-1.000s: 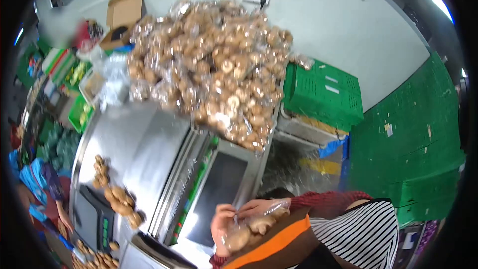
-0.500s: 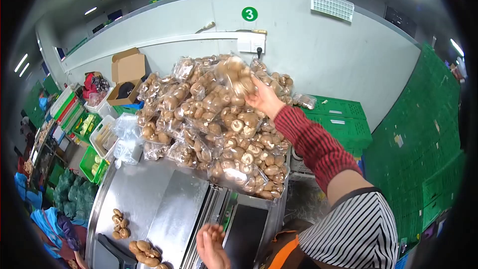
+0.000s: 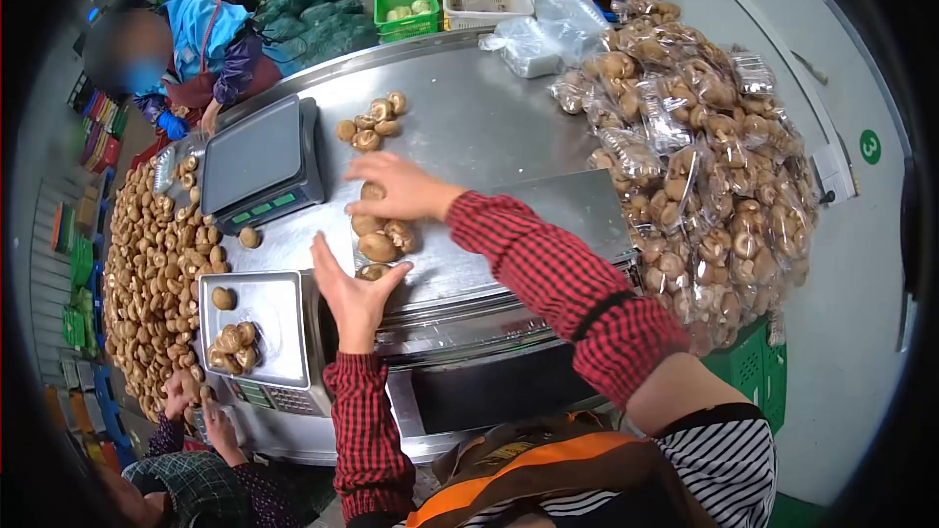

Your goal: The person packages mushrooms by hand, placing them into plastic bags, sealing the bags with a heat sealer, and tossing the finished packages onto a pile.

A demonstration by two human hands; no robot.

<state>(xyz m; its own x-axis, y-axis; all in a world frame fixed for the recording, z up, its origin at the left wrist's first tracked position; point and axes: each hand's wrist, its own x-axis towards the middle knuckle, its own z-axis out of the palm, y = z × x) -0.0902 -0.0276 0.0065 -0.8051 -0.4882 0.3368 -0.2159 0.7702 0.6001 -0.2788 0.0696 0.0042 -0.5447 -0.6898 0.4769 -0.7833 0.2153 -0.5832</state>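
A small group of loose brown mushrooms (image 3: 378, 244) lies on the steel table (image 3: 469, 137), between my two hands. My right hand (image 3: 399, 188) reaches across the far end of the group, fingers stretched out, with one mushroom partly hidden beneath them. On the near side my left hand (image 3: 354, 295) is held upright, thumb and fingers spread wide, its thumb close to the mushrooms at the lower end. A second cluster of mushrooms (image 3: 372, 122) sits farther back on the table.
Bagged mushrooms (image 3: 704, 166) are heaped at the right. A dark scale (image 3: 256, 161) and a silver scale (image 3: 256, 328) holding mushrooms stand to the left, beside a large loose mushroom pile (image 3: 161, 284). Two co-workers (image 3: 205, 39) are along the left side. Plastic bags (image 3: 558, 24) lie at the back.
The view has swung left. My right hand has left the bagged heap, where it held a bag of mushrooms, and is over the loose ones. My left hand has spread from a curl.
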